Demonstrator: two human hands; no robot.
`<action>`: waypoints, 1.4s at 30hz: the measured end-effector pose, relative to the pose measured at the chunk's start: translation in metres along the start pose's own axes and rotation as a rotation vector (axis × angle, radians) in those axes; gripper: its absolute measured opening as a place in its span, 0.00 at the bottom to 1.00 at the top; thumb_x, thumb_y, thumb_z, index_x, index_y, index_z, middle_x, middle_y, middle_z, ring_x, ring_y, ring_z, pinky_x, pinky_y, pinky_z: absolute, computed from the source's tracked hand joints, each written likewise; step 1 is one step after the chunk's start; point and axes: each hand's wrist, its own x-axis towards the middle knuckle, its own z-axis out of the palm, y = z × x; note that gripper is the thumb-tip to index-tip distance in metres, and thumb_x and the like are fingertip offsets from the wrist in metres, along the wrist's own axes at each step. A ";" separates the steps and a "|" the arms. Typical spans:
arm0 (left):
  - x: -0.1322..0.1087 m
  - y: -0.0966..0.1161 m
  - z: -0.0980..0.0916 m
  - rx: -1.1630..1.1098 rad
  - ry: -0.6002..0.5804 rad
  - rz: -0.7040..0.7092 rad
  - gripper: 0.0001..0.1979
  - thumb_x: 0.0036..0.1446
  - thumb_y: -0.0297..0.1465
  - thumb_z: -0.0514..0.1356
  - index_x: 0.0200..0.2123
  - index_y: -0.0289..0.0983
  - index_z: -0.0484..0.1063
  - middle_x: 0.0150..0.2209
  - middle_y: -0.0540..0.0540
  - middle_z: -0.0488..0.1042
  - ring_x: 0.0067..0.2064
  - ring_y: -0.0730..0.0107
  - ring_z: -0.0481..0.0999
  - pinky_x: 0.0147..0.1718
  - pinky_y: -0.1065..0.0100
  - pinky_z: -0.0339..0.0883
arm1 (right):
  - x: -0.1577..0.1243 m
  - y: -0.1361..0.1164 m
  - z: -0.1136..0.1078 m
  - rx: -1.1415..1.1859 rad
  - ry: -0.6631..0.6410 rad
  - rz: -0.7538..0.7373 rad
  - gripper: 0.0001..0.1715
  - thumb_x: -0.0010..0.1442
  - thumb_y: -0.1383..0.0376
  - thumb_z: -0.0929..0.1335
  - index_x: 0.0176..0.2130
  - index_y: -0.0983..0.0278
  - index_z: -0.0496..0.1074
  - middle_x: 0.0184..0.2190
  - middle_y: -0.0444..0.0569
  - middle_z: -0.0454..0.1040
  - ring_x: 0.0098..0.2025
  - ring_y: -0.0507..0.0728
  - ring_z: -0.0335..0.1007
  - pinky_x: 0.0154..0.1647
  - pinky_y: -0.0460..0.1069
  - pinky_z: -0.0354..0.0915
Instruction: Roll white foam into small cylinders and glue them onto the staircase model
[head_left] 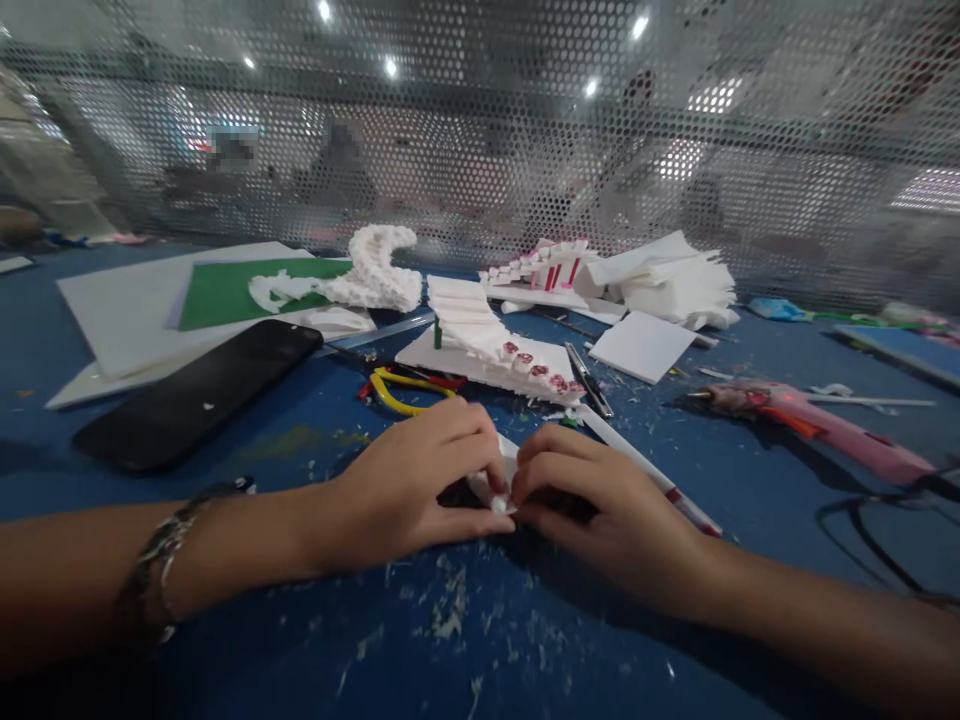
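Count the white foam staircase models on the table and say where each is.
3. A curved model by the green sheet, a straight model right of the black phone, and a red-propped model behind it. The foam pile may hide more.

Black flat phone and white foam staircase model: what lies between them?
In the head view, thin yellow and red plastic loops and a clear strip lie there.
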 end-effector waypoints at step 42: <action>-0.008 0.011 -0.003 -0.170 0.055 0.002 0.16 0.47 0.22 0.53 0.40 0.39 0.58 0.31 0.52 0.61 0.32 0.75 0.63 0.32 0.73 0.60 | 0.007 -0.014 -0.022 -0.264 -0.056 -0.040 0.06 0.53 0.73 0.63 0.28 0.65 0.67 0.23 0.42 0.71 0.28 0.49 0.65 0.34 0.44 0.61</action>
